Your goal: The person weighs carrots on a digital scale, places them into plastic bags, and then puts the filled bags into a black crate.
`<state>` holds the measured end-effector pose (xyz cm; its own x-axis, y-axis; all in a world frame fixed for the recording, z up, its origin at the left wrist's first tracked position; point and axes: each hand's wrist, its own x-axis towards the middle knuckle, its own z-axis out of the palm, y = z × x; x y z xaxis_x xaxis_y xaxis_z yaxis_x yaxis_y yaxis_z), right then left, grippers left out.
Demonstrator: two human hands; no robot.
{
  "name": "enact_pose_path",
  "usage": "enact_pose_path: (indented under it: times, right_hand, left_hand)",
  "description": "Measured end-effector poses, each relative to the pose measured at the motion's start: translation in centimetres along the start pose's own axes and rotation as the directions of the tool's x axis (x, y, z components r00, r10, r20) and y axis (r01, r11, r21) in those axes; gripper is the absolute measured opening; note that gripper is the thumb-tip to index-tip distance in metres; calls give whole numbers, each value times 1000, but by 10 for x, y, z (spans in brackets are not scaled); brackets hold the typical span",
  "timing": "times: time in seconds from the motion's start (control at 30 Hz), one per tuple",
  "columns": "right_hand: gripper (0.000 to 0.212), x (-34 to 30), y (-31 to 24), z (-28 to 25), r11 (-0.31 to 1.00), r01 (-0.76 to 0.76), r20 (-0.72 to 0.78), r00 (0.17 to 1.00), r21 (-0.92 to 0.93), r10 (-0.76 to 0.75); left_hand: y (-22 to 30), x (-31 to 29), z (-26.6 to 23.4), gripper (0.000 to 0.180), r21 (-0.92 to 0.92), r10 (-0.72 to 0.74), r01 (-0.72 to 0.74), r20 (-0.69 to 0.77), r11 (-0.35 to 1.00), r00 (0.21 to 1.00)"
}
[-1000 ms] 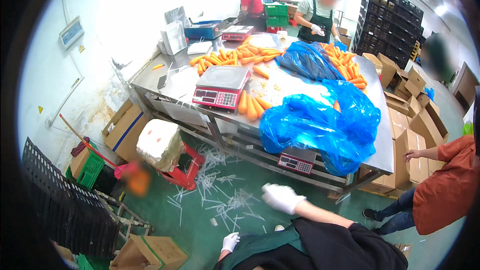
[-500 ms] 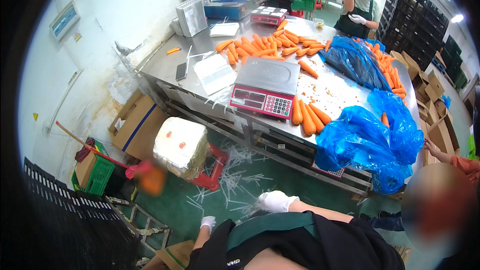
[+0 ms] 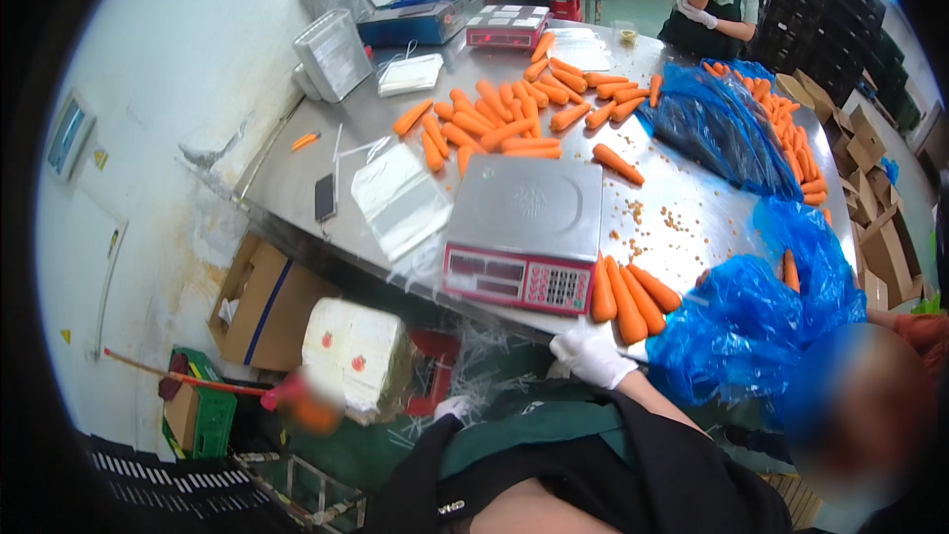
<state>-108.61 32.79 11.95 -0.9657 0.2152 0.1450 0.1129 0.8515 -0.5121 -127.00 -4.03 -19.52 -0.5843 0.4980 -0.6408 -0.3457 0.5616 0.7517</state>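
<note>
My right hand (image 3: 595,354), in a white glove, is at the table's front edge, just below the red scale and several carrots (image 3: 629,303). Its fingers look loosely parted, with nothing visible between them. Low in front of my body is my left hand (image 3: 453,407), also gloved; my sleeve hides much of it, and its fingers are unclear. The scale (image 3: 527,213) has a bare metal platter and a keypad facing me. Left of it lies a stack of clear plastic bags (image 3: 400,200). A crumpled blue plastic bag (image 3: 727,336) lies right of the carrots.
A carrot pile (image 3: 484,119) spreads across the steel table (image 3: 297,178). Another blue bag (image 3: 717,129) holds carrots at the right. A phone (image 3: 324,198) lies at the left. Below stands a white wrapped block (image 3: 354,356) by a red stool (image 3: 432,371). Co-workers stand at the far side and right.
My right hand has risen from over the floor to the table's front edge. My left hand has moved right and is more covered by my sleeve. The table now appears closer.
</note>
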Motion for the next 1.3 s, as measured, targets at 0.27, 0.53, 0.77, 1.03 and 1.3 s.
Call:
enact_pose_path:
  times: [0.27, 0.53, 0.77, 1.03, 1.3]
  right_hand:
    - [19, 85, 120, -96, 835, -514, -379, 746, 197, 548]
    - [27, 165, 234, -107, 564, -798, -296, 497, 214, 816]
    - [30, 232, 326, -81, 534, -842, -305, 529, -75, 792]
    - [39, 250, 334, -93, 448, -857, -131, 490, -253, 862]
    - [43, 257, 204, -125, 743, -668, -259, 711, 41, 653]
  left_hand:
    - [322, 11, -35, 24, 68, 561, -568, -289, 820, 775]
    - [568, 121, -8, 25, 331, 849, -814, 65, 478, 525]
    - [641, 300, 57, 36, 628, 808, -753, 330, 198, 488]
    - [645, 353, 67, 59, 497, 653, -760, 416, 419, 633]
    - [667, 197, 79, 28, 84, 848, -986, 504, 141, 164]
